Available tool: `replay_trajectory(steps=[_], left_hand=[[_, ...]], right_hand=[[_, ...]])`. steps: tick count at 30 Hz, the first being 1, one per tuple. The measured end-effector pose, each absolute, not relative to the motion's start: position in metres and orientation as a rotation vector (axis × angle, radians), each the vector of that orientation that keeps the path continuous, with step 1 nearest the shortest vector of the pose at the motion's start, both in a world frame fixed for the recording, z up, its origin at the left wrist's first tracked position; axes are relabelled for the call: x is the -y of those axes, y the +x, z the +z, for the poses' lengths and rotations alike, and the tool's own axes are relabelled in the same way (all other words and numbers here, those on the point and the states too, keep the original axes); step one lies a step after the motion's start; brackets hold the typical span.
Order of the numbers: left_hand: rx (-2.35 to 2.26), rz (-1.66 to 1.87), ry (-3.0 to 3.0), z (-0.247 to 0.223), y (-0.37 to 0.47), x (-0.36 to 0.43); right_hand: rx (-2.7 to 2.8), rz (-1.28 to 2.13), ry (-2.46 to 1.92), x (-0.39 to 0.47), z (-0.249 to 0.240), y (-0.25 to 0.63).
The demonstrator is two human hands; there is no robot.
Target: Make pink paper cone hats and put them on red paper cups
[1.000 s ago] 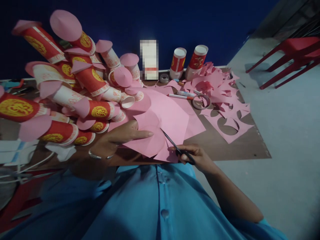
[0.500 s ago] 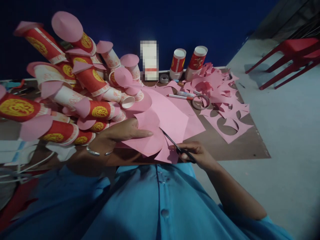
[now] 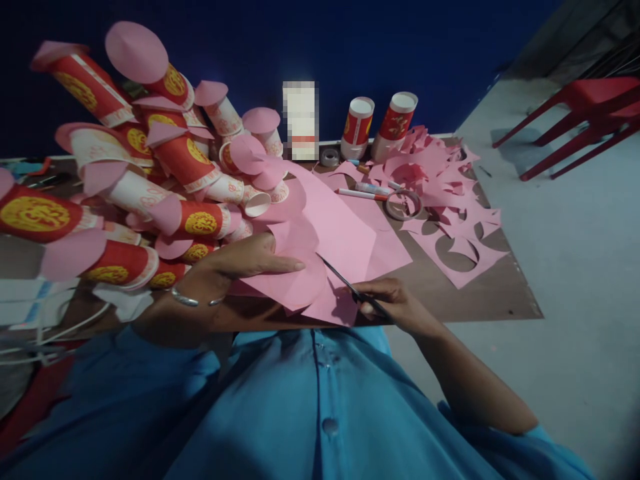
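My left hand (image 3: 255, 257) grips a sheet of pink paper (image 3: 305, 283), thumb on top and the other fingers hidden beneath. A curved cut edge runs along the right side of this sheet. My right hand (image 3: 390, 300) is closed round the handles of dark scissors (image 3: 345, 281). Their blades point up and left, with the tip at the pink paper close to my left thumb. A strip of the sheet hangs down between the blades and the table's front edge. More pink sheets (image 3: 343, 233) lie flat behind it.
Red and white paper cups with pink cone tops (image 3: 200, 222) are piled at left. Two cup stacks (image 3: 358, 130) stand at the back. Pink scraps (image 3: 430, 167), a tape roll (image 3: 403, 205) and markers (image 3: 363, 194) lie right of centre. A red stool (image 3: 585, 100) stands beyond the table.
The cut strip near the scissors has shifted slightly left toward the held sheet. Both hands keep nearly the same place, and the scissor blades look closer together.
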State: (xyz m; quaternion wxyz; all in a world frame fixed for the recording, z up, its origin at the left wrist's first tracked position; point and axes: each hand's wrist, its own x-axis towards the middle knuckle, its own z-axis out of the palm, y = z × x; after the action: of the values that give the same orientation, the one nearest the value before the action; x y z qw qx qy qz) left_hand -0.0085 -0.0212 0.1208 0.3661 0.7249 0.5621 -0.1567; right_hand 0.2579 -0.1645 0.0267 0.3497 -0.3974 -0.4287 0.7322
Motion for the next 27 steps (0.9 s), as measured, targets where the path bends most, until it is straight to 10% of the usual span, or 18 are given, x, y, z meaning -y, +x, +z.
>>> replay_trajectory(steps=[27], left_hand=[[-1.394,-0.446,1.923,0.127,-0.006,0.016]], right_hand=[[1.06,1.937,-1.055,0.163,0.026,0.257]])
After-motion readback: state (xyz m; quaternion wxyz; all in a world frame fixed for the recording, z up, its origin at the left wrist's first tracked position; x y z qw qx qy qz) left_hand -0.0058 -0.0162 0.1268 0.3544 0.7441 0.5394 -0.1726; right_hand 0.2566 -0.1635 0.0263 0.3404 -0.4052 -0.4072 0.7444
